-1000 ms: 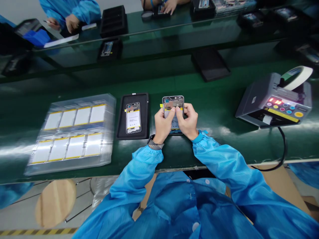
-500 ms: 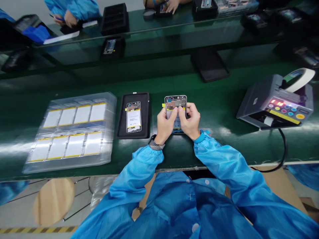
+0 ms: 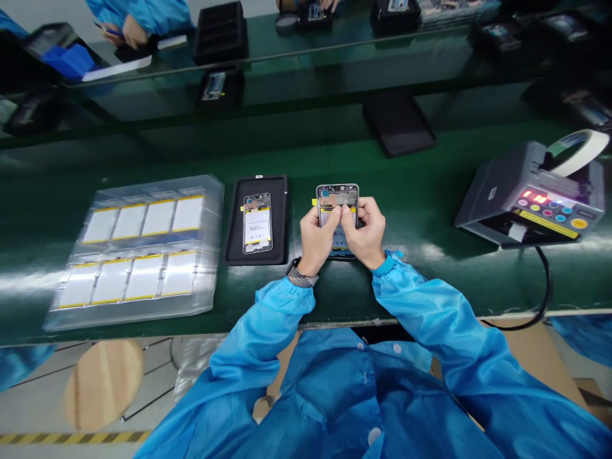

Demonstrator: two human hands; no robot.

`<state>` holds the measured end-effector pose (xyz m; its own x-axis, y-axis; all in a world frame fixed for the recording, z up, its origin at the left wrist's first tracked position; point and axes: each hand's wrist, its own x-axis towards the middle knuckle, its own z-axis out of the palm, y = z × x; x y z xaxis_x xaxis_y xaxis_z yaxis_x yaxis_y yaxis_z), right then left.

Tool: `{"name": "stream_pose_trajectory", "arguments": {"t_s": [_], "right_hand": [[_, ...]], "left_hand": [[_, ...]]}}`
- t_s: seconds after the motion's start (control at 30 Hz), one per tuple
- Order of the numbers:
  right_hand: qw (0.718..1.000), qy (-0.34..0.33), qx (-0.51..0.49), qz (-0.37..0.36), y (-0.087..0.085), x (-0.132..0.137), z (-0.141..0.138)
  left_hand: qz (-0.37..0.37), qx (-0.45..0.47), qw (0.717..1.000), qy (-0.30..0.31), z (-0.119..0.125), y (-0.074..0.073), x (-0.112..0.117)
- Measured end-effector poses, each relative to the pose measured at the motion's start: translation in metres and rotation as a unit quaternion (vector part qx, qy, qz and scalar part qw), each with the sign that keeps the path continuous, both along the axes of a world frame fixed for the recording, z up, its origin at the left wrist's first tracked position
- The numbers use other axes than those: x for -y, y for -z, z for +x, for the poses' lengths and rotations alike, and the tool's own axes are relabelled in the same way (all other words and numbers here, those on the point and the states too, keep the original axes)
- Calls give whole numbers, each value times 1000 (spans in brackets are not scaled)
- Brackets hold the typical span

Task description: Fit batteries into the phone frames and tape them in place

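An opened phone (image 3: 338, 192) with bare inner parts is held upright in front of me, over the green bench. My left hand (image 3: 316, 237) grips its left edge, and my right hand (image 3: 366, 234) grips the right edge. Both thumbs press side by side on the middle of the phone, near a yellow strip; what lies under the thumb tips is hidden. A small yellow tab sticks out at the phone's upper left. To the left, a second opened phone (image 3: 257, 226) with a white battery lies in a black tray (image 3: 234, 248).
A stack of clear plastic trays (image 3: 205, 306) with several white batteries lies at the left. At the right stands a tape dispenser (image 3: 535, 191) with a lit display and a cable. A black tray (image 3: 401, 124) lies further back. Co-workers' hands (image 3: 131, 32) show across the bench.
Almost nothing differs. Both hands keep the same grip with thumbs on the phone; the view has shifted very slightly. The co-worker's hand at the top has moved a little.
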<state>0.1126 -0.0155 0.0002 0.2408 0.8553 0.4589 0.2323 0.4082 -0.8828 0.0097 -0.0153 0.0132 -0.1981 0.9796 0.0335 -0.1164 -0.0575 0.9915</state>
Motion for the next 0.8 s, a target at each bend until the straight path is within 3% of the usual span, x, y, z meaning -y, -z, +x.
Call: {"name": "stream_pose_trajectory", "arguments": {"t_s": [0.4, 0.8], "right_hand": [[1000, -16, -11, -11, 4, -5, 4], [999, -30, -29, -26, 2, -2, 1]], "left_hand": [[8, 6, 999, 42, 0, 6, -5], [3, -12, 1000, -1, 2, 8, -2]]}}
